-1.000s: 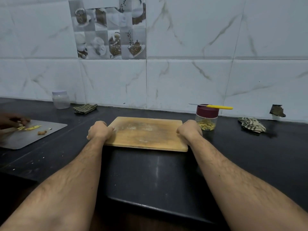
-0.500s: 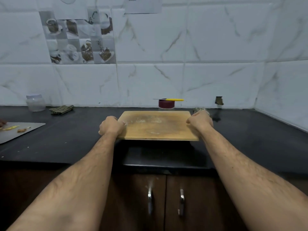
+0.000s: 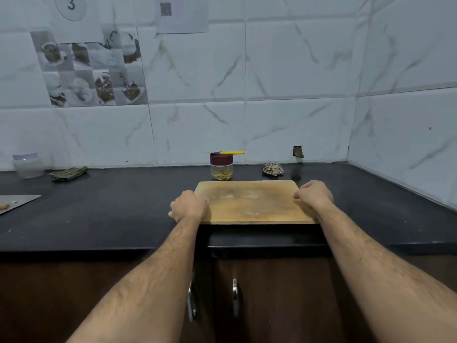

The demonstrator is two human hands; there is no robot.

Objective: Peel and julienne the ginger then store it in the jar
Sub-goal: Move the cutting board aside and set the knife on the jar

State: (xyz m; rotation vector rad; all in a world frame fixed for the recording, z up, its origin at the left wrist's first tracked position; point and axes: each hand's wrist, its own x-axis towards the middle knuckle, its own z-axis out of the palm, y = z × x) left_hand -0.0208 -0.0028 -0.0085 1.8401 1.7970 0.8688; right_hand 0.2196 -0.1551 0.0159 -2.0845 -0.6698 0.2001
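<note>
While the rectangular wooden cutting board (image 3: 249, 201) lies near the black counter's (image 3: 99, 214) front edge, its short ends are gripped by the curled left hand (image 3: 189, 205) and right hand (image 3: 314, 194). The maroon-lidded clear jar (image 3: 221, 167) of ginger strips is seen just behind the board, a yellow-handled knife (image 3: 225, 152) laid across its lid.

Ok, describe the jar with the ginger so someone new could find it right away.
Start at the wooden board on the black counter. Just behind its far edge stands the jar. Unlike the pale-lidded jar far left, it has a dark red lid, a yellow-handled knife lying across it, and yellowish strips inside.
</note>
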